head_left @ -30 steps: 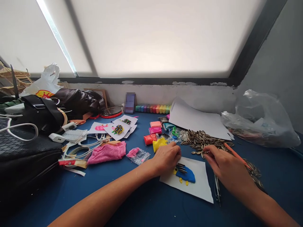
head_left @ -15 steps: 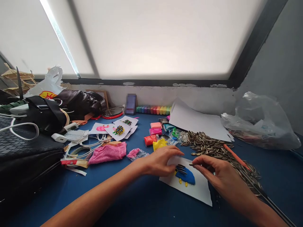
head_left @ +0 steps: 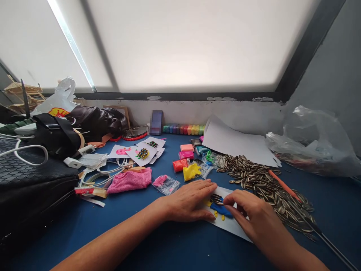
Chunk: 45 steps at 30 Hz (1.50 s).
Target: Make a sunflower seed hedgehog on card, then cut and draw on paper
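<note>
A white paper sheet (head_left: 234, 228) lies on the blue table, bearing a blue clay shape (head_left: 221, 210) with yellow clay bits (head_left: 216, 213) along its lower edge. Several striped sunflower seeds (head_left: 216, 199) are set in the blue clay's upper left part. My left hand (head_left: 191, 201) rests flat over the paper's left side, fingers stretched out. Thumb and forefinger of my right hand (head_left: 248, 210) are pinched at the blue clay, on a sunflower seed mostly hidden by the fingertips. The right hand covers the clay's right end.
A heap of sunflower seeds (head_left: 254, 177) spreads to the right, with an orange-handled tool (head_left: 283, 185) on it. Clay packets (head_left: 180, 165), yellow clay (head_left: 192, 172) and a pink cloth (head_left: 130, 180) lie beyond my left hand. Finished-looking clay pictures (head_left: 142, 153), a plastic bag (head_left: 313, 150) and black bags stand around.
My right hand has moved left and down, bringing the seed from above the paper's edge onto the blue clay. My left hand has lowered and flattened onto the paper.
</note>
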Each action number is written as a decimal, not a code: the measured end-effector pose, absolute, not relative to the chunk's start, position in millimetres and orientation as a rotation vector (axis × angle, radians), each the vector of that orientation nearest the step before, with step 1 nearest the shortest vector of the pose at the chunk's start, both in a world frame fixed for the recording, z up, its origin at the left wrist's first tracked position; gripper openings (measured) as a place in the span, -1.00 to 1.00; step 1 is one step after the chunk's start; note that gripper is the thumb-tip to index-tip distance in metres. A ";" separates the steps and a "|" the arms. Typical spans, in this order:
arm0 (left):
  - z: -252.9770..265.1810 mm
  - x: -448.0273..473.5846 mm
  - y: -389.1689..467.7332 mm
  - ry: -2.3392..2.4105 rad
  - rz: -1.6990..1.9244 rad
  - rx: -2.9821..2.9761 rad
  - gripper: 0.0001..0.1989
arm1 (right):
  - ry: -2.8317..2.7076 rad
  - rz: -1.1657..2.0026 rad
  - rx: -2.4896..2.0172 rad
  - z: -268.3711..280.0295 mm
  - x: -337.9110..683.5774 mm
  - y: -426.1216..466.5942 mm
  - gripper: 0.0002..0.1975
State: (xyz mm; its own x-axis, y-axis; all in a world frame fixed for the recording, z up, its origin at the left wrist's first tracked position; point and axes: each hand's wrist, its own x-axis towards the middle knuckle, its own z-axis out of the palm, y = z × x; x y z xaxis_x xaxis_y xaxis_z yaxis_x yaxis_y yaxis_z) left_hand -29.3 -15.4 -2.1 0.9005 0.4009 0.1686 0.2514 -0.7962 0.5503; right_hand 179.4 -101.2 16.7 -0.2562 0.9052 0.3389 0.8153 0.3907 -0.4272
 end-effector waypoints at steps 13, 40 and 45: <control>3.7 -29.2 -16.2 0.509 0.280 2.496 -0.39 | -2.210 -0.116 -1.365 1.3 167.5 -101.1 -0.82; 0.8 -28.5 -15.7 0.486 0.300 2.501 -0.31 | -2.285 -0.208 -1.411 -4.1 165.3 -99.3 -0.75; 0.8 -28.3 -16.0 0.484 0.298 2.510 -0.31 | -2.302 -0.253 -1.419 -4.6 163.6 -100.0 -0.75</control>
